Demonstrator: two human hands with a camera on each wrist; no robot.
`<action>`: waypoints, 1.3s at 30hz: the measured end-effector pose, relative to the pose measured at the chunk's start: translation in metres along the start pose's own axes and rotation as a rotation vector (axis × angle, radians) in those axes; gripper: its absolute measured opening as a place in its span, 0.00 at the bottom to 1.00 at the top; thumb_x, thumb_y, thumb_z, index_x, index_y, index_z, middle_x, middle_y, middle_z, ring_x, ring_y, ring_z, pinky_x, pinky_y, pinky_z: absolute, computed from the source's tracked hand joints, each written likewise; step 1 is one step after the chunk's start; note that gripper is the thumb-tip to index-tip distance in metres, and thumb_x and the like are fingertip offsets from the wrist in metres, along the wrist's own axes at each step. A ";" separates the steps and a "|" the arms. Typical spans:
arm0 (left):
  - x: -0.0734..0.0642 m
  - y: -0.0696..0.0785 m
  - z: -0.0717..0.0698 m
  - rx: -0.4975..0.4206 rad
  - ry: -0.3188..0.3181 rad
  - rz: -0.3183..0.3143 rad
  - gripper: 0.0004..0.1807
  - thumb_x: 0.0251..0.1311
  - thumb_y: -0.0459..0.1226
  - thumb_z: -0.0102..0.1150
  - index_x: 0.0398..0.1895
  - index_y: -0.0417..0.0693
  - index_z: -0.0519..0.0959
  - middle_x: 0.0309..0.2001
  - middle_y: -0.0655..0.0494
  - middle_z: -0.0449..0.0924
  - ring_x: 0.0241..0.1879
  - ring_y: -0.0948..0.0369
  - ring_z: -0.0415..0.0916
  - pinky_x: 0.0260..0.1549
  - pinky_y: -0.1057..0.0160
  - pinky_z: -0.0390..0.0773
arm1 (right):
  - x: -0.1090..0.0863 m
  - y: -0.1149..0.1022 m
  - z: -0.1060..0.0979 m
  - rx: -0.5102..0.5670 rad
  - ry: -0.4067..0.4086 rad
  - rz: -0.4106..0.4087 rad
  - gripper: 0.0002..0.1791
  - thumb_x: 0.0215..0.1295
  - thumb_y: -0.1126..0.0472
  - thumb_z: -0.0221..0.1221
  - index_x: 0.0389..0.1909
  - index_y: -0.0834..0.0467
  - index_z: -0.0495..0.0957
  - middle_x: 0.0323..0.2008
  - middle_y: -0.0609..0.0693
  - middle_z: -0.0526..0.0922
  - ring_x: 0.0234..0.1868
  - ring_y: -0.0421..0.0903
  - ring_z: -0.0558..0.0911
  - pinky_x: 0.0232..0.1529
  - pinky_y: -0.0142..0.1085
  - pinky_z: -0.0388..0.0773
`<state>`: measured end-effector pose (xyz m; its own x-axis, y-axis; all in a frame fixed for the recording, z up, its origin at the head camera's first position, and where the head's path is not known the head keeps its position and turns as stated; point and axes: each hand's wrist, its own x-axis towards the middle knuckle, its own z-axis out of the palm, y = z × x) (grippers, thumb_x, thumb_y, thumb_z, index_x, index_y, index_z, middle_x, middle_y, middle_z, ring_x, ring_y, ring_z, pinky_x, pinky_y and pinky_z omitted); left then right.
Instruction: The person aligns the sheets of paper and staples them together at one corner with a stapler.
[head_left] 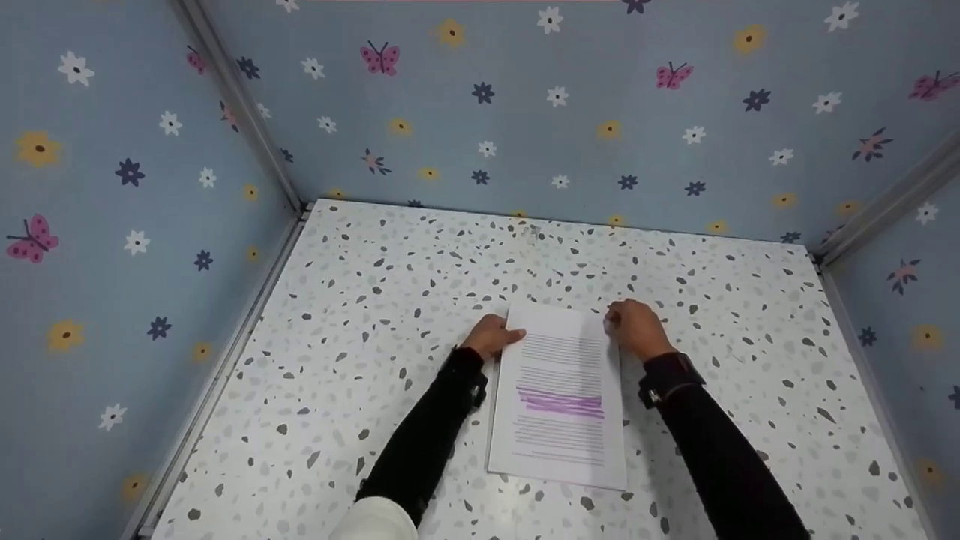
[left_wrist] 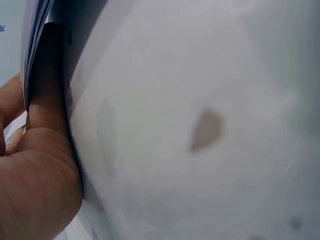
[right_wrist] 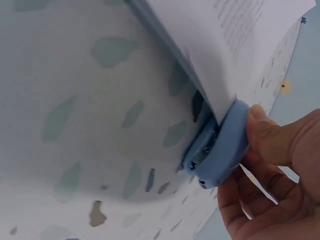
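Observation:
A stack of printed paper sheets (head_left: 559, 451) lies on the table, its top page crossed by purple marker strokes. My left hand (head_left: 489, 336) grips the stack's upper left edge, thumb on the top page. In the left wrist view, fingers (left_wrist: 47, 115) reach under the sheets. At the upper right corner is my right hand (head_left: 639, 330). Seen from the right wrist, it holds a small light blue stapler (right_wrist: 227, 147) between thumb and fingers. The paper corner sits in the stapler's mouth. From the head view the stapler is mostly hidden by the hand.
The white speckled tabletop (head_left: 360, 300) surrounds the sheets. Blue walls (head_left: 525, 112) with flowers and butterflies enclose it at the back and both sides. A pale rounded thing (head_left: 375, 519) shows at the bottom edge by the left sleeve.

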<state>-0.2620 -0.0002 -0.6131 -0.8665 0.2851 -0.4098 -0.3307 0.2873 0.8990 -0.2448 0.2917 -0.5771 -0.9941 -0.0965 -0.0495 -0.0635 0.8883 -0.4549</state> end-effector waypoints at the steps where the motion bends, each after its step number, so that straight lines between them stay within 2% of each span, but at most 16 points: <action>1: -0.001 0.000 -0.001 -0.010 0.007 0.003 0.09 0.66 0.33 0.65 0.32 0.33 0.82 0.23 0.51 0.79 0.20 0.62 0.72 0.21 0.68 0.73 | 0.001 0.000 0.000 0.010 0.000 -0.004 0.06 0.60 0.73 0.65 0.38 0.68 0.84 0.35 0.60 0.83 0.38 0.56 0.81 0.42 0.49 0.78; 4: -0.004 0.000 -0.003 -0.039 0.019 0.015 0.09 0.66 0.31 0.65 0.34 0.30 0.82 0.26 0.46 0.82 0.21 0.61 0.75 0.21 0.67 0.75 | 0.000 0.001 0.001 0.042 -0.006 -0.006 0.06 0.62 0.71 0.66 0.39 0.68 0.82 0.36 0.59 0.83 0.39 0.55 0.80 0.44 0.49 0.78; 6: -0.005 0.001 -0.001 -0.022 0.025 0.032 0.09 0.66 0.32 0.65 0.34 0.29 0.82 0.27 0.46 0.82 0.21 0.61 0.75 0.22 0.68 0.75 | -0.002 0.002 -0.001 0.051 -0.001 -0.001 0.07 0.63 0.70 0.66 0.40 0.68 0.82 0.37 0.60 0.82 0.40 0.56 0.80 0.45 0.49 0.78; 10: -0.004 0.004 0.003 0.050 0.029 0.040 0.10 0.66 0.34 0.65 0.33 0.32 0.81 0.24 0.50 0.79 0.21 0.62 0.72 0.22 0.68 0.72 | -0.006 0.005 -0.003 0.042 0.012 -0.001 0.07 0.64 0.71 0.65 0.42 0.69 0.82 0.40 0.62 0.82 0.42 0.57 0.80 0.47 0.50 0.78; 18: -0.003 0.002 0.003 0.064 0.033 0.014 0.11 0.65 0.36 0.67 0.30 0.36 0.81 0.24 0.52 0.78 0.21 0.62 0.72 0.21 0.68 0.72 | -0.012 0.011 -0.003 0.035 0.003 -0.052 0.08 0.69 0.69 0.61 0.46 0.69 0.81 0.42 0.64 0.83 0.45 0.59 0.81 0.49 0.53 0.77; 22: -0.002 0.003 0.003 0.038 0.027 0.014 0.10 0.67 0.35 0.65 0.32 0.34 0.81 0.24 0.52 0.78 0.21 0.62 0.72 0.22 0.68 0.72 | -0.017 0.015 -0.005 0.023 0.008 -0.065 0.13 0.69 0.66 0.63 0.51 0.66 0.80 0.44 0.63 0.82 0.45 0.58 0.81 0.47 0.53 0.77; 27: -0.003 0.004 0.005 -0.043 0.015 0.008 0.10 0.67 0.33 0.64 0.37 0.30 0.82 0.27 0.49 0.80 0.23 0.61 0.74 0.25 0.67 0.75 | -0.021 0.019 -0.004 -0.016 0.019 -0.081 0.20 0.63 0.71 0.67 0.57 0.65 0.78 0.46 0.63 0.82 0.47 0.59 0.81 0.49 0.53 0.78; 30: -0.004 0.003 0.007 -0.081 0.003 0.004 0.09 0.67 0.31 0.64 0.38 0.28 0.82 0.28 0.47 0.82 0.24 0.61 0.77 0.26 0.66 0.77 | -0.023 0.021 -0.003 -0.011 0.026 -0.069 0.20 0.63 0.72 0.67 0.56 0.64 0.78 0.46 0.63 0.82 0.48 0.59 0.82 0.50 0.53 0.78; 35: -0.003 0.001 0.006 -0.086 -0.022 0.008 0.10 0.67 0.31 0.64 0.39 0.27 0.82 0.30 0.45 0.84 0.24 0.60 0.78 0.26 0.67 0.78 | -0.028 0.027 -0.010 0.002 0.039 -0.052 0.19 0.64 0.70 0.67 0.56 0.64 0.78 0.47 0.62 0.83 0.49 0.58 0.82 0.51 0.53 0.78; 39: -0.001 0.002 0.004 -0.071 -0.010 0.005 0.11 0.67 0.32 0.63 0.41 0.27 0.82 0.30 0.44 0.85 0.25 0.60 0.79 0.26 0.67 0.79 | -0.032 0.039 -0.025 -0.001 0.081 -0.052 0.20 0.65 0.71 0.65 0.58 0.64 0.77 0.48 0.64 0.82 0.48 0.59 0.81 0.49 0.54 0.78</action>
<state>-0.2601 0.0034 -0.6112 -0.8645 0.2961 -0.4061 -0.3521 0.2199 0.9098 -0.2177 0.3410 -0.5709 -0.9933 -0.1060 0.0458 -0.1152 0.8834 -0.4543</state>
